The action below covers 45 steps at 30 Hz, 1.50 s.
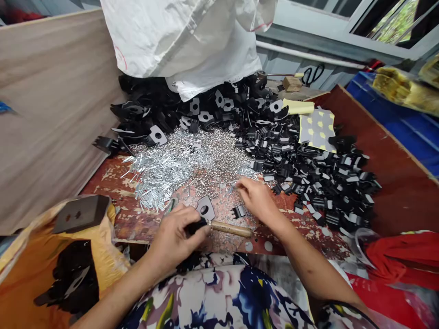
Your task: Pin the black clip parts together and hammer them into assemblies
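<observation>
By the near edge of the surface [126, 219], the left grip [179, 230] is closed around a black part [207, 202], seemingly steadying it; the right grip [255, 198] reaches pins [164, 167] heaped conveniently close, whether pinching any I cannot tell

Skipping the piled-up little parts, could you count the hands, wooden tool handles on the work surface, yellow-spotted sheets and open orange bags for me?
Hands: 2 (left hand, right hand)
Wooden tool handle: 1
Yellow-spotted sheet: 1
Open orange bag: 1
Total: 5
</observation>
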Tool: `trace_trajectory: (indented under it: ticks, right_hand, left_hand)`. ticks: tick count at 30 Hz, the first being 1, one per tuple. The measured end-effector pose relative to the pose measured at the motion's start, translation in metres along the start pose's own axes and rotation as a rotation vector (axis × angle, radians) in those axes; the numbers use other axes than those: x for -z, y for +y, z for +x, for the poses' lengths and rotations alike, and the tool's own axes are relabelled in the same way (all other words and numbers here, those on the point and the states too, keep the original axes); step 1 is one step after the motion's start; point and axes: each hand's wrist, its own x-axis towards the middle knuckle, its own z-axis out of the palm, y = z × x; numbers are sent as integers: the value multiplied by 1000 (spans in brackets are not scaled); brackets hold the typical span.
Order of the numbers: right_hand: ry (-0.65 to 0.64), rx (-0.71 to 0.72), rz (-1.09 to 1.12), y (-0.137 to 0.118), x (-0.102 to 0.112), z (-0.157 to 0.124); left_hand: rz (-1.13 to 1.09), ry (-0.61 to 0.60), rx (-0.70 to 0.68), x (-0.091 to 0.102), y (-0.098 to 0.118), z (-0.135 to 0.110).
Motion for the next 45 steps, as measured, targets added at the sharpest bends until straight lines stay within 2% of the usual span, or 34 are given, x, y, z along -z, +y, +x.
trace_trajectory:
  ticks: [1,3,6,8,13,15,18,22,25,27,30,33,40,45]
  right_hand:
    - [46,8,-193,6,1,7]
    - [37,30,-390,14,-2,19]
    - [19,63,-432,18,-13,25]
    - [16,85,-453,19,-17,24]
    - [59,218,-465,39,-20,15]
    - [121,250,-376,49,-20,9]
    - [234,203,-208,55,-15,-3]
    - [373,110,130,27,-4,-20]
    - [352,152,422,-12,-1,-26]
    - [317,236,485,-38,-3,-25]
    - [323,358,456,-67,-10,-19]
    - [319,417,433,-82,-19,-12]
    - [329,440,240,-89,-27,-8]
    - [304,540,51,-90,-31,-15]
  left_hand:
    - [-102,19,69,0,-3,0]
    - [-348,37,209,-2,-9,0]
    - [-724,56,408,-7,-13,-3]
    - [-878,93,486,-10,-13,-4]
    - [-1004,188,536,-3,-14,-4]
    - [-1065,213,533,0,-14,-5]
    - [-1138,242,522,1,-15,-5]
    - [-1163,288,521,-2,-16,-5]
    - [-1213,288,516,-3,-16,-3]
    - [-1256,280,512,-4,-15,-1]
    - [-1311,304,526,-5,-12,1]
    - [-1327,312,561,-9,-9,2]
    - [-1358,323,575,-13,-10,-3]
    - [-1409,377,576,-17,-9,-4]
